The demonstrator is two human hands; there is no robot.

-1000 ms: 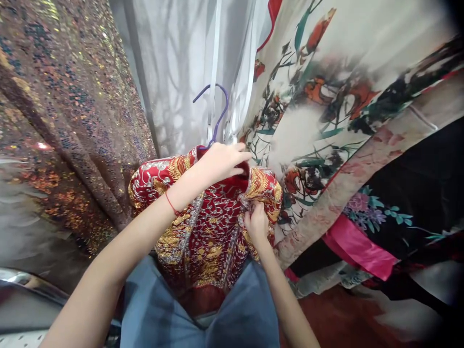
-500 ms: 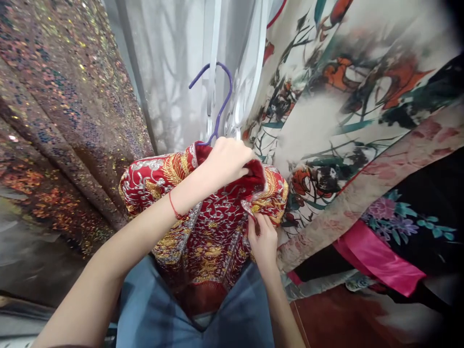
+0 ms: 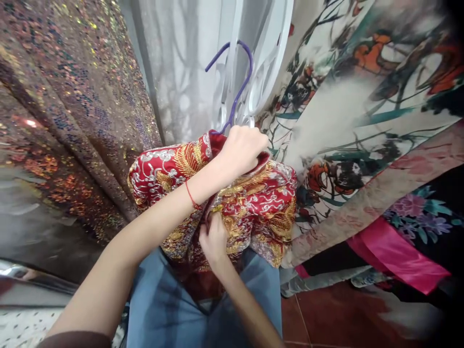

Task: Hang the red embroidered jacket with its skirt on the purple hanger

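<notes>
Since half a second ago, my right hand (image 3: 213, 239) has slid left across the red embroidered jacket (image 3: 253, 203) and now pinches its front edges at the middle. My left hand (image 3: 242, 147) is clenched on the collar below the purple hanger (image 3: 237, 82), between the sequined cloth (image 3: 72, 106) and the flowered robe (image 3: 362, 96).

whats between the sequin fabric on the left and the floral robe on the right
In the head view, a sheer white curtain hangs between the sequin fabric and the floral robe, with white hangers and a purple hanger hook in front of it.
</notes>
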